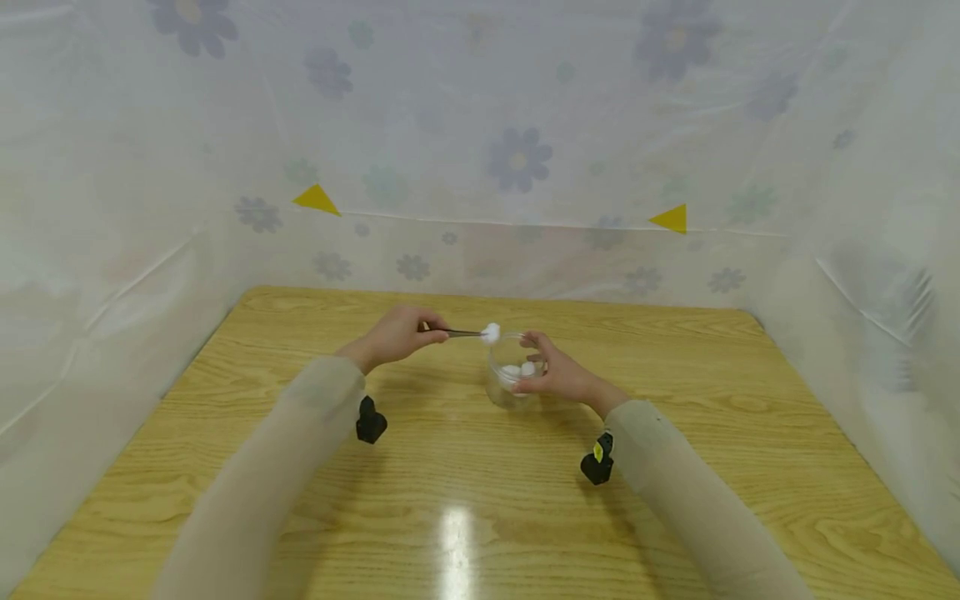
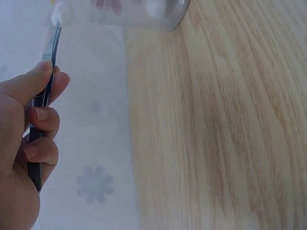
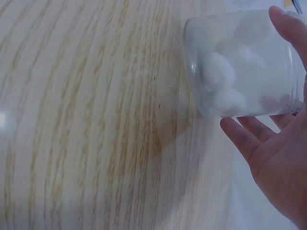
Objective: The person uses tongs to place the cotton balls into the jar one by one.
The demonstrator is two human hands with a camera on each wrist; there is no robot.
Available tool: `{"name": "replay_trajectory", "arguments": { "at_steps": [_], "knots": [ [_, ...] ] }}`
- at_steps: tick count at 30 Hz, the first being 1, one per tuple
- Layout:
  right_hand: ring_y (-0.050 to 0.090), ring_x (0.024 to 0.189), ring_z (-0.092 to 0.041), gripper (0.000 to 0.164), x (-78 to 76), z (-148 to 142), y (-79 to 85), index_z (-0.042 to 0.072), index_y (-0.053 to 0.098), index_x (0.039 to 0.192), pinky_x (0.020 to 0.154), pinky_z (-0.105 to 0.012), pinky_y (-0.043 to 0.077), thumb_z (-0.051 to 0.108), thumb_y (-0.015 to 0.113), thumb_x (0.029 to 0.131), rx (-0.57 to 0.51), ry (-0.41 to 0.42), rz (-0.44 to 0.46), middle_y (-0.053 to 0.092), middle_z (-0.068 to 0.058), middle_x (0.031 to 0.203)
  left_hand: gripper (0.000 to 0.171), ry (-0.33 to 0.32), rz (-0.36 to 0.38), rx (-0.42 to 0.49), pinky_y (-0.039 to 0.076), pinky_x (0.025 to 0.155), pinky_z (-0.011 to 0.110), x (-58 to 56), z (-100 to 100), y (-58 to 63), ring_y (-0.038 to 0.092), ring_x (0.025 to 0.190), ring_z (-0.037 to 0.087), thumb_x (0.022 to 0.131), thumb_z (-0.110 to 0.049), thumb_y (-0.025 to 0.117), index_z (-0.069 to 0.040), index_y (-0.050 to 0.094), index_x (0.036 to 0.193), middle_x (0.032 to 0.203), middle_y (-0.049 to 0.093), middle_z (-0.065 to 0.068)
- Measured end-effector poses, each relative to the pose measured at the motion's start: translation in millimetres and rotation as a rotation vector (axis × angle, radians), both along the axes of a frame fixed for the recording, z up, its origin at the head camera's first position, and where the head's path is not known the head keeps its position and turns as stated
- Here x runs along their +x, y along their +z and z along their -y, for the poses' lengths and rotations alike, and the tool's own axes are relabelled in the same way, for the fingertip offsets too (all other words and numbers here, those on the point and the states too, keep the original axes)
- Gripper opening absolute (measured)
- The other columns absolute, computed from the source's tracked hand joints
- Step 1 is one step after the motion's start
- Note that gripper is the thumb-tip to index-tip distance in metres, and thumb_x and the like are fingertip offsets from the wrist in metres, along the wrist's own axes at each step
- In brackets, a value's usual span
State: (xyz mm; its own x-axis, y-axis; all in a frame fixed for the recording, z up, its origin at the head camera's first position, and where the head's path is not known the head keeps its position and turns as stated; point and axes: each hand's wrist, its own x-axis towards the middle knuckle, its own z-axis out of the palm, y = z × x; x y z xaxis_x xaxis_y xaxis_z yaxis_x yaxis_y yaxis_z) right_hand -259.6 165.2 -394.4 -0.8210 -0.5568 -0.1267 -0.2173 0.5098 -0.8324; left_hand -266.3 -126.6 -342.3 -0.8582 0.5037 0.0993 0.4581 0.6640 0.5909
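Observation:
In my left hand [image 1: 405,335] I grip a pair of tweezers [image 1: 463,333], fingers wrapped along its dark handle [image 2: 36,163]. Its tips pinch a white cotton ball [image 1: 491,333] at the rim of a clear jar, on the jar's left side. The jar [image 3: 196,57] stands upright on the table, several more cotton balls [image 3: 218,72] lying inside it. My right hand [image 1: 561,373] holds the jar from the right, thumb on the near side and the other fingers around the far side.
A wood-grain table [image 1: 465,467] lies under both arms. Behind and beside it hangs a pale flowered curtain [image 1: 450,125] with two yellow triangles [image 1: 318,200]. Black wrist devices [image 1: 371,421] hang below both sleeves.

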Motion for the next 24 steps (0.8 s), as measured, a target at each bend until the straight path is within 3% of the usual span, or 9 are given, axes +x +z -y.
{"name": "replay_trajectory", "arguments": {
  "at_steps": [10,17,24],
  "knots": [
    [0.025,0.138,-0.041,0.091,0.3,0,-0.1,0.009,0.006,0.15,0.106,-0.058,0.029,0.028,0.069,0.086,0.012,-0.007,-0.008,0.016,-0.016,0.154,0.019,-0.018,0.009,0.007,0.043,0.061,0.027,-1.1,-12,2.0,0.056,0.069,0.018,0.093,-0.02,0.059,-0.008,0.07,0.102,0.091,0.068,0.007],
    [0.025,0.138,-0.041,0.091,0.7,1,1.2,0.008,0.006,0.149,0.106,-0.058,0.029,0.028,0.068,0.086,0.018,-0.009,-0.007,0.016,-0.017,0.154,0.02,-0.037,0.02,0.017,0.044,0.063,0.027,-3.5,-19,0.3,0.06,0.075,0.027,0.093,-0.019,0.059,-0.006,0.07,0.103,0.093,0.068,0.01],
    [0.027,0.137,-0.041,0.089,1.7,3,2.8,0.008,0.009,0.149,0.106,-0.057,0.03,0.027,0.069,0.086,0.019,-0.024,-0.012,0.017,-0.017,0.153,0.02,-0.048,0.001,0.019,0.044,0.062,0.027,-5.9,-24,-2.4,0.056,0.067,0.014,0.093,-0.018,0.06,-0.005,0.07,0.103,0.092,0.069,0.009]
  ]
}}
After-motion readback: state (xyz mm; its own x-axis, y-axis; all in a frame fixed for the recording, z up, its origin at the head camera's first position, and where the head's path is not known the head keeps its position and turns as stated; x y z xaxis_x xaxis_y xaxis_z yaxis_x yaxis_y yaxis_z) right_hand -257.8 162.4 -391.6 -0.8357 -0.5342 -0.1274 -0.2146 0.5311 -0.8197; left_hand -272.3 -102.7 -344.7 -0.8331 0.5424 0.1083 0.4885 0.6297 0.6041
